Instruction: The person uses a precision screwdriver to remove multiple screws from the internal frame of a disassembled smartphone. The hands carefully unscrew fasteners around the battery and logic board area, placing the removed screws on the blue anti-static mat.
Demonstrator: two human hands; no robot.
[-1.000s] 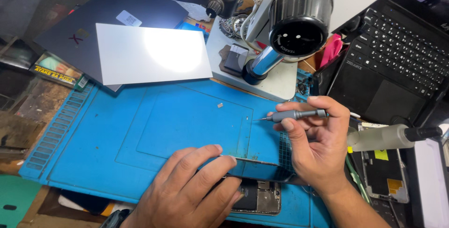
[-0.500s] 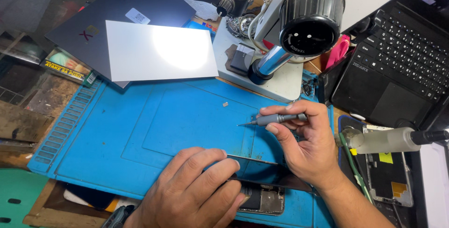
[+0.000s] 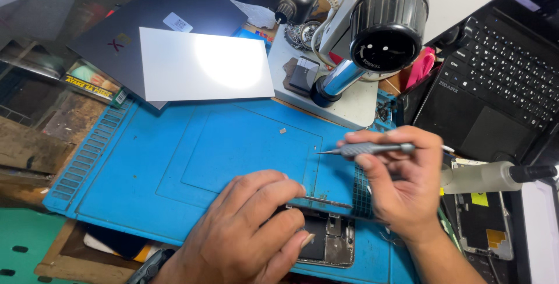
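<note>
Left hand (image 3: 250,231) lies flat, fingers spread, pressing opened phone (image 3: 326,240) onto blue mat (image 3: 174,162) at near edge. Right hand (image 3: 402,185) fingers pinch grey screwdriver (image 3: 372,148), tip pointing left, above mat.

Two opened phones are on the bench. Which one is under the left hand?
The opened phone on the blue mat, its near end under the left hand. The other phone lies off the mat, right of the right hand, untouched.
</note>
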